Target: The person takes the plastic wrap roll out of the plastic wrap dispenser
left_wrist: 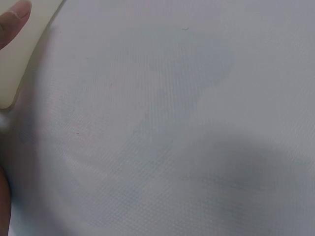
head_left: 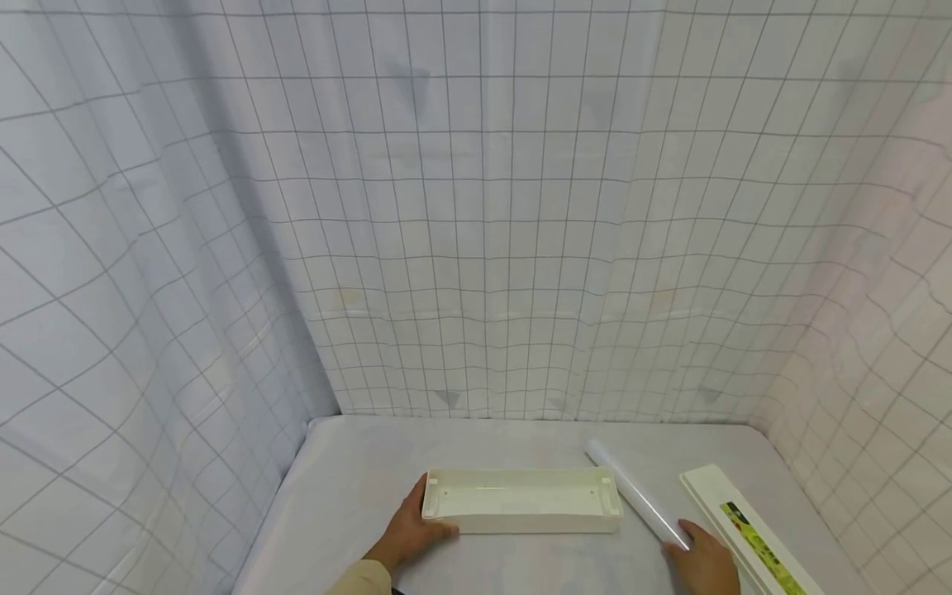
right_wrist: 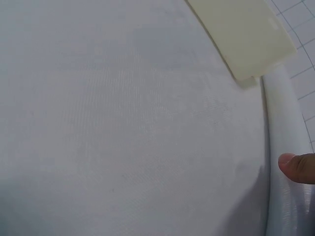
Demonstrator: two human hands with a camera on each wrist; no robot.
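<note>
A long, open, cream plastic box (head_left: 524, 524) lies crosswise on the table, its hollow facing up. My left hand (head_left: 415, 530) grips its left end, with the thumb along the front wall; in the left wrist view only the thumb (left_wrist: 14, 23) and a corner of the box (left_wrist: 17, 66) show. To the right, a glossy whitish roll of plastic wrap (head_left: 641, 501) lies slanting, its middle close to the box's right end. My right hand (head_left: 705, 564) holds the roll's near end. The right wrist view shows its thumb (right_wrist: 298, 168) on the wrap; the other fingers are hidden there.
A long cream lid (head_left: 705, 489) with a yellow-green label (head_left: 759, 545) lies slanting right of my right hand. White cloth covers the table (head_left: 357, 471). Grid-patterned white curtains (head_left: 506, 248) enclose the back and both sides.
</note>
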